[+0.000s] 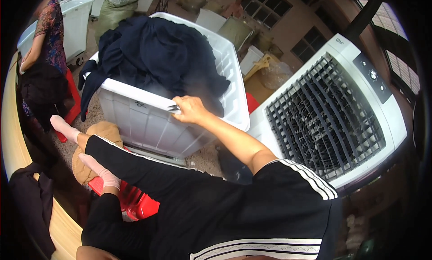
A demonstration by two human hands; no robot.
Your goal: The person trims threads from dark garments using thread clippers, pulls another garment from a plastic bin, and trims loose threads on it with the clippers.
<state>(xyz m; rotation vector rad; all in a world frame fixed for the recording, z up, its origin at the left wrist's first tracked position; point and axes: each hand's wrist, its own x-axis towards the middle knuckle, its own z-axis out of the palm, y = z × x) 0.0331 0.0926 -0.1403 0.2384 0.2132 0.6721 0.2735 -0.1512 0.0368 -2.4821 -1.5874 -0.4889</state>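
Note:
My right hand (189, 109) is closed at the near rim of a large white plastic bin (148, 120). A small dark pointed tool, perhaps thread snips (173, 108), pokes out from its fingers. Dark navy cloth (153, 53) is heaped in the bin, and a strip of it hangs over the left corner. My left hand is not in view; a patch of bare skin shows at the lower edge. My legs in black trousers stretch to the left, the feet in pink socks.
A tall white air cooler (328, 116) stands at the right. Under my feet are a red plastic stool (135, 203) and a tan cushion (83, 165). A wooden table edge (67, 224) with dark cloth runs along the left. Another person (56, 30) sits at the upper left.

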